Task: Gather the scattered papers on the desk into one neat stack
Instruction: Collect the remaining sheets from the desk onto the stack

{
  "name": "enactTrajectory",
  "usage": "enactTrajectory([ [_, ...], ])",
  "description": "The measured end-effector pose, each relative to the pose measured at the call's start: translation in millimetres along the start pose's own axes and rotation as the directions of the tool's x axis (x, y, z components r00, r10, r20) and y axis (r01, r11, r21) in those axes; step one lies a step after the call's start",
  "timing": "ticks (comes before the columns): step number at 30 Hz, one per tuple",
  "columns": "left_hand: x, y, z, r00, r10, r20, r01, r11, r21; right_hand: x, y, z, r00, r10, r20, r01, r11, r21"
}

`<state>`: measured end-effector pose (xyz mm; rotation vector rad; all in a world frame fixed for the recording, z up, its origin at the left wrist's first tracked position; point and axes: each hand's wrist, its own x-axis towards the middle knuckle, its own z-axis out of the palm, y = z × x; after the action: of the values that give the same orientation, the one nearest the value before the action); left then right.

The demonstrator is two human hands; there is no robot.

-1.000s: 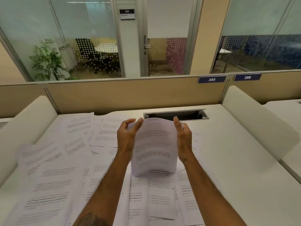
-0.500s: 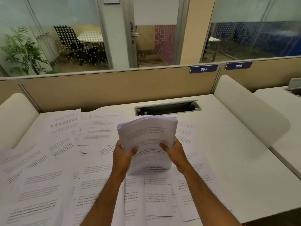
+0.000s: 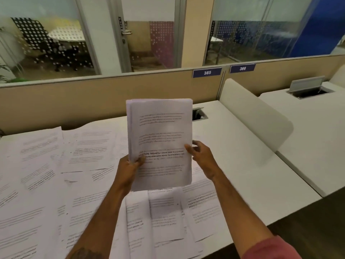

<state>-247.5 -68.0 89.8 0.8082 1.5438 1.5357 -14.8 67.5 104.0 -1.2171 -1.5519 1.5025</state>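
Observation:
A thick stack of printed papers [image 3: 160,128] stands upright above the white desk [image 3: 242,165], facing me. My left hand [image 3: 128,169] grips its lower left edge, thumb on the front page. My right hand [image 3: 201,156] holds the right edge, with its thumb on the front and the fingers behind. Several loose printed sheets [image 3: 56,174] lie spread over the left and middle of the desk, overlapping one another. More sheets [image 3: 168,217] lie under my forearms near the front edge.
A cable hatch [image 3: 198,114] is set into the desk behind the stack. A beige partition [image 3: 74,101] closes the back. A white padded divider [image 3: 257,120] bounds the right side, and the neighbouring desk [image 3: 308,118] lies beyond it.
The stack has risen from a curled, forward-leaning bundle to a flat upright one. Both hands slid from its top corners down to its lower sides. The view has turned right.

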Motion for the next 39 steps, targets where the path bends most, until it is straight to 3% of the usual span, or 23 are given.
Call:
enactTrajectory([
  [2, 1, 3, -8, 1.0, 0.011, -0.002, -0.011, 1.0, 0.002, -9, 30, -23, 0.983, 0.099, -0.156, -0.131, 0.968, -0.215],
  [3, 2, 4, -15, 1.0, 0.017, -0.009, -0.017, 1.0, -0.004, -16, 51, -35, 0.959, 0.169, -0.228, -0.244, 0.901, -0.358],
  [6, 4, 9, -33, 0.999, 0.032, -0.037, -0.033, 0.999, -0.004, -49, 108, -59, 0.855, 0.386, -0.347, -0.515, 0.543, -0.664],
  [8, 4, 13, -41, 0.998, 0.045, -0.051, -0.045, 0.999, -0.002, -60, 126, -63, 0.821, 0.407, -0.399, -0.555, 0.409, -0.724],
  [13, 3, 17, -50, 0.996, 0.047, -0.081, -0.046, 0.999, 0.01, -56, 125, -66, 0.745, 0.52, -0.419, -0.667, 0.548, -0.505],
  [16, 5, 19, -60, 0.994, 0.045, -0.099, -0.043, 0.999, 0.023, -54, 117, -76, 0.78, 0.46, -0.425, -0.621, 0.659, -0.425],
  [19, 8, 22, -73, 0.992, 0.047, -0.117, -0.045, 0.999, 0.019, -53, 98, -90, 0.805, 0.364, -0.468, -0.528, 0.799, -0.286],
  [23, 13, 28, -83, 0.99, 0.051, -0.129, -0.051, 0.999, 0.001, -43, 70, -113, 0.784, 0.266, -0.561, -0.308, 0.951, 0.021],
  [28, 26, 28, -82, 0.992, 0.035, -0.124, -0.036, 0.999, -0.008, -4, 46, -107, 0.769, 0.282, -0.574, -0.083, 0.934, 0.348],
  [36, 71, 25, -78, 0.986, 0.035, -0.165, -0.034, 0.999, 0.008, 102, 72, -51, 0.774, 0.37, -0.514, -0.173, 0.904, 0.392],
  [39, 87, 28, -81, 0.977, 0.034, -0.209, -0.03, 0.999, 0.02, 132, 86, -37, 0.741, 0.361, -0.566, -0.364, 0.925, 0.112],
])
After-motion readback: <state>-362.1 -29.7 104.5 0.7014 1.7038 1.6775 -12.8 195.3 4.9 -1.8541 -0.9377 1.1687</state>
